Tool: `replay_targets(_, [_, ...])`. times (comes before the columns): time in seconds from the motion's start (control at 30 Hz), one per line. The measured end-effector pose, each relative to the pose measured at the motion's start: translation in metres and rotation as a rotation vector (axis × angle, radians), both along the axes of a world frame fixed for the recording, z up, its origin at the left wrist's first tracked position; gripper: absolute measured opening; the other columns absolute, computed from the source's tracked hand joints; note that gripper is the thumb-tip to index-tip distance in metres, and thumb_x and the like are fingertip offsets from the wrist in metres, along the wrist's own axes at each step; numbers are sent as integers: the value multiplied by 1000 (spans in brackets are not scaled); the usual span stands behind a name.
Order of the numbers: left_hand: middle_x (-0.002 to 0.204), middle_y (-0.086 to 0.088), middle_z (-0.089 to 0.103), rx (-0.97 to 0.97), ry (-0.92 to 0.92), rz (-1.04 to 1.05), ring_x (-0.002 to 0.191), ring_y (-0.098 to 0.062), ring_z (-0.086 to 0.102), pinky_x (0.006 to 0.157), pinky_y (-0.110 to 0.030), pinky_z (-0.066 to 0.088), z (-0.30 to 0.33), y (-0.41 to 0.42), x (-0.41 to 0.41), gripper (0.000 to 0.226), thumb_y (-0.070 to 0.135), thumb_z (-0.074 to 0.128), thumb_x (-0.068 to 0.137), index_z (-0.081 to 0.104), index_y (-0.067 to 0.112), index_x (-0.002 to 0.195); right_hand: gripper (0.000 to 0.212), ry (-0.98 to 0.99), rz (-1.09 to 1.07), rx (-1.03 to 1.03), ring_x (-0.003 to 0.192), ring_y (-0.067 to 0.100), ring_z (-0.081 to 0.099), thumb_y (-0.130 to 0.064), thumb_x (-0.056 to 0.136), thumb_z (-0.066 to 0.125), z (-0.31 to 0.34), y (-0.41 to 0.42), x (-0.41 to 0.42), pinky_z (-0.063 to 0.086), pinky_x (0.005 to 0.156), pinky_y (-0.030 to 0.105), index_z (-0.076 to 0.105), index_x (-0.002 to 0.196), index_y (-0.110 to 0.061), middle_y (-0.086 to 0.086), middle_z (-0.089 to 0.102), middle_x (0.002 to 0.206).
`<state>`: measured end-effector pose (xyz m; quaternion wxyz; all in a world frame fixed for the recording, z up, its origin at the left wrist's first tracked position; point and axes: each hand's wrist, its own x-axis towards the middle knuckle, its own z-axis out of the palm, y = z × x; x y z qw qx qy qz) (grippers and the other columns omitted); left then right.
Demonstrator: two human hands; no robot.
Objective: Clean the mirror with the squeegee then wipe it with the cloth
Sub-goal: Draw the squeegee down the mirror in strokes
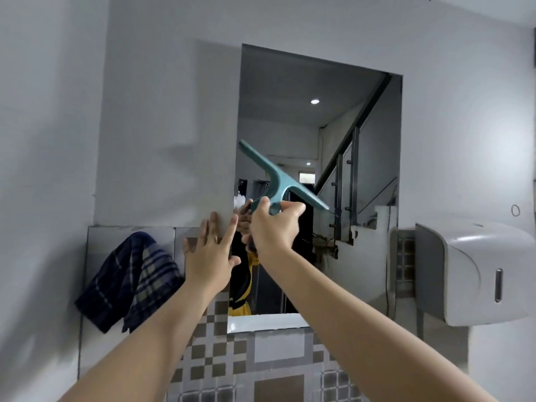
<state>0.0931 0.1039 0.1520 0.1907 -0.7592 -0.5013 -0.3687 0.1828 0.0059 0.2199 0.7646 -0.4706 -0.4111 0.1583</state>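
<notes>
Right hand [272, 227] grips teal T-shaped squeegee [280, 181]; plaid cloth [130, 280] seemingly hangs

Cloth [127, 281] hangs left of mirror [316, 117]; dispenser [475, 274] right.

The teal squeegee [282, 181] is gripped by its handle, its long blade tilted up-left to down-right above the grip, against the mirror [316, 126]. The rectangular mirror hangs on the wall behind. A dark plaid cloth [127, 282] hangs lower left of the grip.
</notes>
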Motion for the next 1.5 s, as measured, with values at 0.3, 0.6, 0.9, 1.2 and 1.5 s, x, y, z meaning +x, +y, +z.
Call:
replay_targets(0.3, [149,-5,-31,56,30,-76,141,-28,-21,113,-59,17,-28,-4,-14,105,43,57,87,-41,40,127,24,-258,-5,82,75,25,65,-29,92,58,-36,11,-21,58,54,32,39,104,-22,-3,56,78])
replay_targets(0.6, [155,-11,-18,66,82,-60,140,-33,-13,104,-63,23,-40,8,-17,109,52,69,73,-8,35,147,26,-729,-226,69,35,0,48,-33,90,64,-39,-3,65,32,31,16,50,106,-18,-9,55,53])
replay_targets(0.9, [157,-9,-15,37,96,-29,142,-34,-9,103,-63,22,-49,11,-17,109,60,67,68,-3,36,148,27,-954,-359,86,36,6,39,-36,86,66,-29,-1,120,29,41,20,55,105,-21,0,63,60])
replay_targets(1.2, [153,-3,-30,12,91,-15,140,-31,-19,105,-64,20,-49,13,-15,106,60,63,73,-13,40,145,28,-1054,-412,104,47,22,57,-38,85,67,-29,-4,172,50,43,36,55,106,-23,1,68,68])
replay_targets(1.5, [144,-5,-45,-77,97,63,136,-32,-29,110,-59,15,-46,6,-7,109,56,59,79,-34,42,135,31,-1116,-402,122,46,20,56,-40,83,68,-27,-2,203,52,43,36,57,107,-24,0,68,66])
